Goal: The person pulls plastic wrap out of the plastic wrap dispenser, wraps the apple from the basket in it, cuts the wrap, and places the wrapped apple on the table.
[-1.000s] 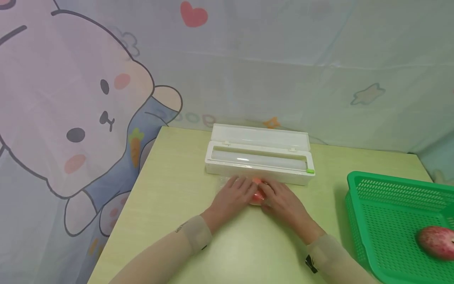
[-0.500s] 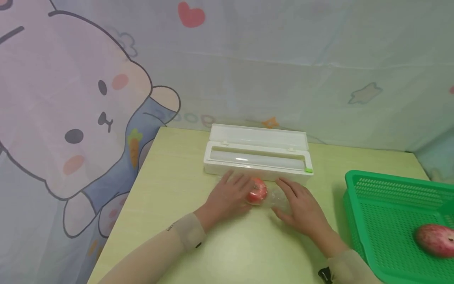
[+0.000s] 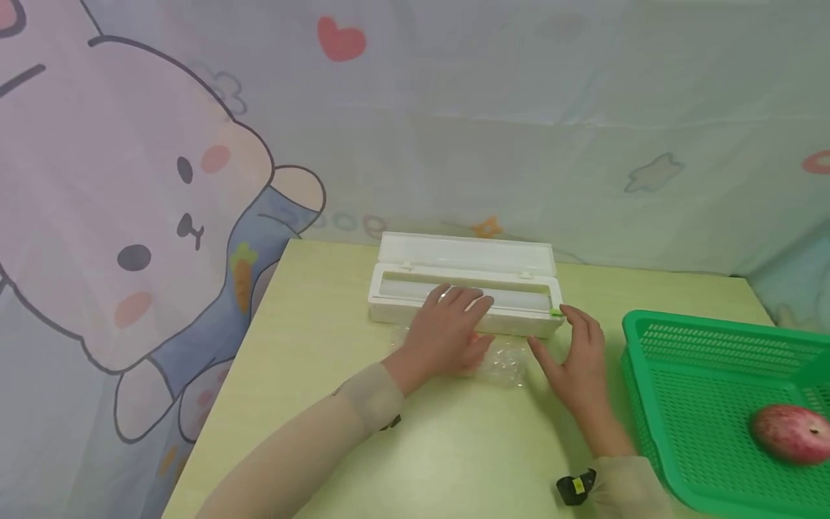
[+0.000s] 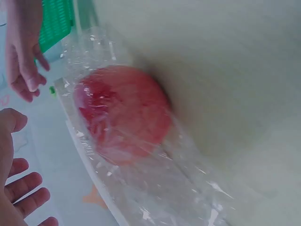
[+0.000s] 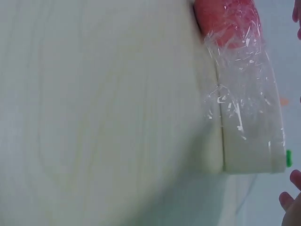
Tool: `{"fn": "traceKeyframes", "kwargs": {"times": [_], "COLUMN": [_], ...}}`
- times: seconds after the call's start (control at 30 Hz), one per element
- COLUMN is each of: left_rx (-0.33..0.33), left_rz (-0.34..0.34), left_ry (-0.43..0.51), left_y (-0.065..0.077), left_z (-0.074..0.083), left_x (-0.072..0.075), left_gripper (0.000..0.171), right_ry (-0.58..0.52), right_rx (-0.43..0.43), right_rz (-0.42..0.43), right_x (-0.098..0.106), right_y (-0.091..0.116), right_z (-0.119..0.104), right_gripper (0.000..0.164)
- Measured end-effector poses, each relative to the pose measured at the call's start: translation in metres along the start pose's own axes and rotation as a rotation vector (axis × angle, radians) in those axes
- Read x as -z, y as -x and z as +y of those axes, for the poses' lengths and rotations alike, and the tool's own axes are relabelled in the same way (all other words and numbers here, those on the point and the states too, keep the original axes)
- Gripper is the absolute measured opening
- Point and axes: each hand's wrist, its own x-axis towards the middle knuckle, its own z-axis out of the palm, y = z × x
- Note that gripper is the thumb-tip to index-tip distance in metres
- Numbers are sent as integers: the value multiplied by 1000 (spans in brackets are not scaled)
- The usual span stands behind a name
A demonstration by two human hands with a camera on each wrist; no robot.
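Note:
A round red fruit (image 4: 124,113) that looks like an apple sits under clear plastic wrap (image 4: 178,183), which spreads out on both sides of it. Behind stands a white cling film box (image 3: 402,313) with its lid raised and a roll (image 3: 519,298) inside. My left hand (image 3: 444,335) is over the fruit, mostly hiding it in the head view; the left wrist view shows these fingers loosely bent and apart from it. At the box's right end, my right hand (image 3: 580,360) has thumb and fingers spread, fingertips right by the green cutter slider (image 3: 555,312). Neither hand grips anything.
A green plastic basket (image 3: 655,425) stands on the right of the table, with an oval, mottled red fruit (image 3: 790,432) in it. A printed cloth backdrop (image 3: 467,130) hangs behind the table's back edge.
Both hands were at the wrapped fruit. The right hand has let go and moved right to the box's end. My left hand has lifted and shifted forward over the fruit.

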Motion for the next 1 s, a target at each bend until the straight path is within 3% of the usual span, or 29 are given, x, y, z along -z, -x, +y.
{"fn": "traceKeyframes", "kwargs": {"times": [0.27, 0.37, 0.5, 0.73, 1.0], "left_rx": [79, 83, 79, 77, 82], "left_rz": [-203, -256, -295, -347, -401], "left_ry": [17, 34, 47, 59, 67], "left_y": [-33, -46, -63, -91, -108], "left_z": [10, 14, 21, 36, 48], "left_x": [-6, -10, -17, -27, -36], "left_gripper": [48, 47, 46, 42, 35], "right_ry": [-98, -136, -135, -78, -67], "right_rx": [-333, -405, -417, -363, -333], "right_rz": [-83, -123, -144, -117, -59], "right_x": [-8, -9, -10, -14, -19], "right_y": [-4, -9, -14, -16, -17], "right_z": [6, 9, 12, 20, 26], "right_gripper": [83, 84, 81, 78, 73]}}
